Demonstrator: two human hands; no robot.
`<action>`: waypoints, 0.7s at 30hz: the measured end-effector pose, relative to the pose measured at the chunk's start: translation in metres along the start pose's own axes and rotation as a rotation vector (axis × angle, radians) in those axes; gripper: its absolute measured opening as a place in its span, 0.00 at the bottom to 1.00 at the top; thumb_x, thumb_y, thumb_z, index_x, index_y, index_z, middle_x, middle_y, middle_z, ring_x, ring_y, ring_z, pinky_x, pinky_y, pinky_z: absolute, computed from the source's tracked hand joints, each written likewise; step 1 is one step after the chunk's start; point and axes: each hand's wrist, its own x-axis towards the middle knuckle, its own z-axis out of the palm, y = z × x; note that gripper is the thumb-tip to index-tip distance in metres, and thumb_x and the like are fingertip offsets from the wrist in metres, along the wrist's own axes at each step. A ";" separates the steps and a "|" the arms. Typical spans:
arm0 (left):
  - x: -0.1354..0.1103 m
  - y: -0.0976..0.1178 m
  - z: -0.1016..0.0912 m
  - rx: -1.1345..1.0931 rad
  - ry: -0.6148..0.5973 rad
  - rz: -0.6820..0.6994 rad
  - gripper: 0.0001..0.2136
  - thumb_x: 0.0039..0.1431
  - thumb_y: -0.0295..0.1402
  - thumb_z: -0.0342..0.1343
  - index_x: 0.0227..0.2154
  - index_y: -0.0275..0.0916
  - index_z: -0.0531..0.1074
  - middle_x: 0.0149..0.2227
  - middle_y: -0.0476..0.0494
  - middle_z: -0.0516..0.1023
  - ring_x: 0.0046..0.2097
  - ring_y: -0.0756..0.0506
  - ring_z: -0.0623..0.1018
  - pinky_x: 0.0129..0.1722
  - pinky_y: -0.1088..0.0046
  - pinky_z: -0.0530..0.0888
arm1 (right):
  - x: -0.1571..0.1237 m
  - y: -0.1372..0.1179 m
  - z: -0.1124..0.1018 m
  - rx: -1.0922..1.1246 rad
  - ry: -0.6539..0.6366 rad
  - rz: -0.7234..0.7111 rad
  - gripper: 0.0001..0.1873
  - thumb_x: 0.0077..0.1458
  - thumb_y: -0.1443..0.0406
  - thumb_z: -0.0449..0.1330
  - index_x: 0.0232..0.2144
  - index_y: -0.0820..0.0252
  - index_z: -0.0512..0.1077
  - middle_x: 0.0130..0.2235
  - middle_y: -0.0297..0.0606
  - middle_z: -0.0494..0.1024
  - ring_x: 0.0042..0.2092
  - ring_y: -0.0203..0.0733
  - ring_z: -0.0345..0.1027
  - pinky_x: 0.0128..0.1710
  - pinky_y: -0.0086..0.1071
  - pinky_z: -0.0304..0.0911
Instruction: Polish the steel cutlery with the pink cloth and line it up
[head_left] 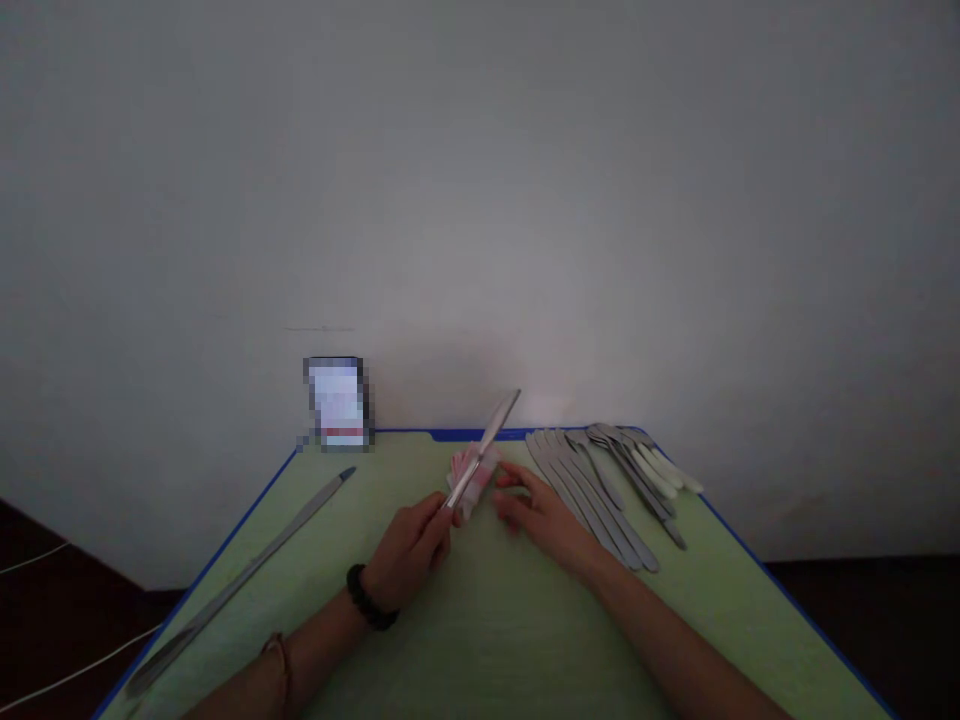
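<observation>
My left hand [417, 538] is closed round the handle of a table knife [487, 437], whose blade slants up and to the right. Against the knife is a crumpled pink-and-white piece of tissue or thin cloth [478, 482]; my left fingers hide its lower end. My right hand [536, 505] is just to the right, fingers apart and slightly curled, the fingertips close to the tissue's edge. Whether they touch it I cannot tell, as they are a little blurred.
Several table knives [592, 500] lie side by side at the right, beside overlapping spoons and forks [628, 470] and white-handled cutlery [664, 468]. A long metal utensil [247, 575] lies along the left edge. A lit, pixelated phone [337, 400] stands against the wall at the green table's [480, 640] back.
</observation>
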 end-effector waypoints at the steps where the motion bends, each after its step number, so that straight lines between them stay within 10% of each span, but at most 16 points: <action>1: -0.001 0.001 0.002 0.081 -0.033 0.037 0.16 0.63 0.42 0.39 0.29 0.38 0.66 0.16 0.56 0.60 0.19 0.51 0.62 0.23 0.76 0.59 | -0.003 0.001 -0.001 0.011 -0.015 0.010 0.24 0.46 0.58 0.64 0.46 0.58 0.68 0.37 0.36 0.73 0.24 0.30 0.65 0.20 0.26 0.60; 10: -0.016 0.023 0.040 0.628 -0.241 0.127 0.19 0.66 0.38 0.35 0.24 0.40 0.66 0.21 0.48 0.71 0.23 0.48 0.70 0.27 0.73 0.62 | -0.017 0.016 -0.001 -0.013 0.037 -0.006 0.20 0.54 0.48 0.53 0.26 0.59 0.62 0.18 0.26 0.66 0.14 0.29 0.54 0.14 0.25 0.50; 21: -0.004 0.019 0.054 0.559 -0.084 0.202 0.16 0.57 0.28 0.47 0.49 0.36 0.62 0.48 0.36 0.69 0.47 0.42 0.72 0.48 0.62 0.72 | -0.007 -0.023 -0.022 -1.104 0.002 0.054 0.09 0.51 0.66 0.60 0.36 0.65 0.71 0.37 0.47 0.78 0.40 0.45 0.73 0.36 0.32 0.63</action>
